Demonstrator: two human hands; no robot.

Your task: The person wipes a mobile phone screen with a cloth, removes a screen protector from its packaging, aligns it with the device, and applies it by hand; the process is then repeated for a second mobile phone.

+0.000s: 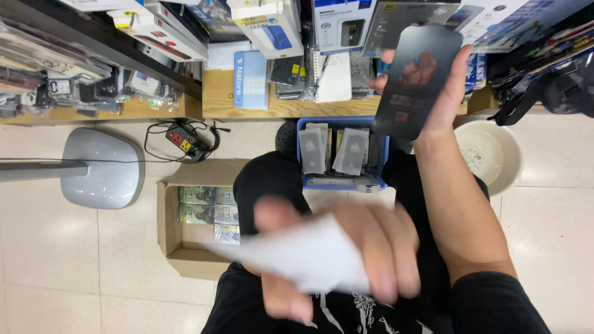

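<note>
My right hand [442,93] is raised at the upper right and holds a dark, flat, rectangular sheet [416,74], like a phone screen protector, gripped by its edges with the thumb on the left side. My left hand [346,247] is low in the middle, blurred by motion, and grips a white flat packet [303,253] over my lap. Between my black-trousered knees stands a blue basket [378,151] with several grey packets upright in it.
An open cardboard box [168,229] with stacked packets lies on the tiled floor to the left. A power strip [182,139], a grey stand base [102,167] and a cream bowl [495,154] are on the floor. Wooden shelves [216,93] full of boxes run along the top.
</note>
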